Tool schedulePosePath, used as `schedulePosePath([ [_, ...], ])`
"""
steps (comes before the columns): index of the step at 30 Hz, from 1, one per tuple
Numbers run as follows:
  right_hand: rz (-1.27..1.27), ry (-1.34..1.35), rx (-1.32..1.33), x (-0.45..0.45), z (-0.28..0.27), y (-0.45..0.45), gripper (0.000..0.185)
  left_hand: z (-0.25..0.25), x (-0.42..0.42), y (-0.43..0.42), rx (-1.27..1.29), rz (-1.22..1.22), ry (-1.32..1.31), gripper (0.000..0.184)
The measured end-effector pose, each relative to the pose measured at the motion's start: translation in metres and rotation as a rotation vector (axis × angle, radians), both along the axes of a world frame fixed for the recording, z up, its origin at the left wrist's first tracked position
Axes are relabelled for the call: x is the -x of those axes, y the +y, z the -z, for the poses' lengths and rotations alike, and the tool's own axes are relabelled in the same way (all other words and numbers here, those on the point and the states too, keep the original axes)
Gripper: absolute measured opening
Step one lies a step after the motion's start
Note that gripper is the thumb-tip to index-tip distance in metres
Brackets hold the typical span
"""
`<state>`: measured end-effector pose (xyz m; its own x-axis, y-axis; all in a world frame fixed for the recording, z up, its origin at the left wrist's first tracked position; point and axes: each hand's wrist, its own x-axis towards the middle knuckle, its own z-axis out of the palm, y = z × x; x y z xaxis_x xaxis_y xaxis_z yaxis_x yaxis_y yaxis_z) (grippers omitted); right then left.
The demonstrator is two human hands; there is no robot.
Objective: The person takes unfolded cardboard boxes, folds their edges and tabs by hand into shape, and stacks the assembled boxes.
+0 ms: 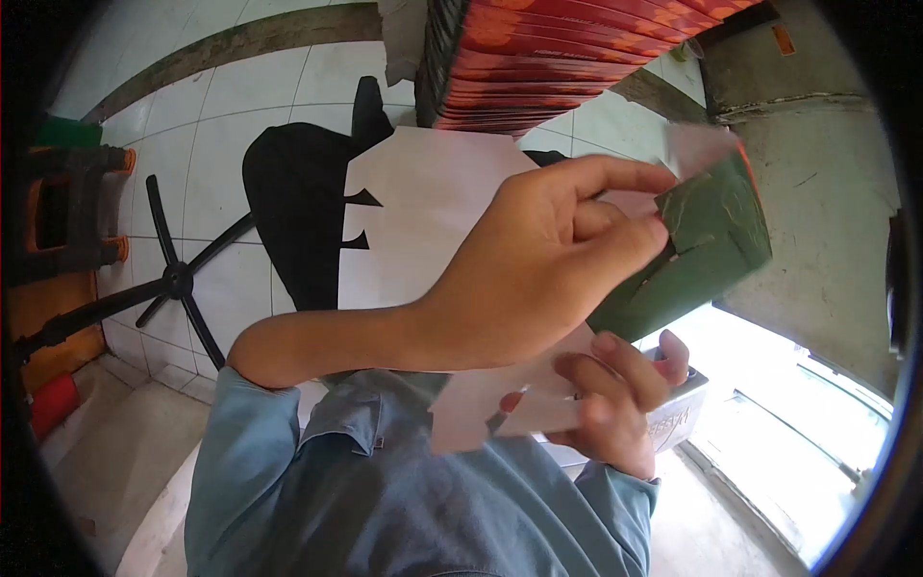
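Observation:
My left hand (pixel 567 240) reaches across from the left, thumb and forefinger pinching the edge of a green printed carton (pixel 716 226) with a pale inner side. Below it, my right hand (pixel 620 409) has its fingers curled around a pale cardboard flap (pixel 529 394) with a cut-out. Whether this flap belongs to the green carton I cannot tell, as my left forearm hides part of it. A flat white card sheet (pixel 413 212) with notched edges lies over the black-clad legs (pixel 293 192) in front of me.
A tall stack of red printed cartons (pixel 548 67) stands ahead. On the left are a black stand with spread legs (pixel 176 279) and a dark stool (pixel 72 212). A grey-green panel (pixel 808 212) rises at right, near a pale container (pixel 678 413).

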<state>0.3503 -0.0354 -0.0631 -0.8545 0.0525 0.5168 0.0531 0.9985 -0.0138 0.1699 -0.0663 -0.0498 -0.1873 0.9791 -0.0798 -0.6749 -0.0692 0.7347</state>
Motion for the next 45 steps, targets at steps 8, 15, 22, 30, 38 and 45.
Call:
schedulePosePath([
  [8,0.342,0.337,0.220,-0.016,-0.018,0.004,0.046,-0.003,-0.004,0.014,-0.073,0.199,0.106,0.034],
  [15,0.543,0.181,0.144,-0.025,-0.015,0.007,0.029,0.003,-0.037,0.005,-0.110,0.182,0.086,0.017],
  [22,0.627,0.335,0.182,-0.031,-0.018,-0.008,0.026,0.004,-0.028,0.013,-0.180,0.480,-0.166,0.024],
  [30,0.408,0.882,0.903,-0.072,-0.022,0.023,0.082,0.041,-0.067,-0.011,-0.410,0.290,0.540,0.016],
  [38,0.805,0.739,0.701,-0.041,-0.026,0.028,0.110,0.111,-0.042,-0.002,-0.802,0.317,1.108,0.029],
  [45,0.245,0.367,0.496,-0.031,0.009,0.003,0.055,0.045,0.003,0.030,0.148,0.382,-0.272,0.033],
])
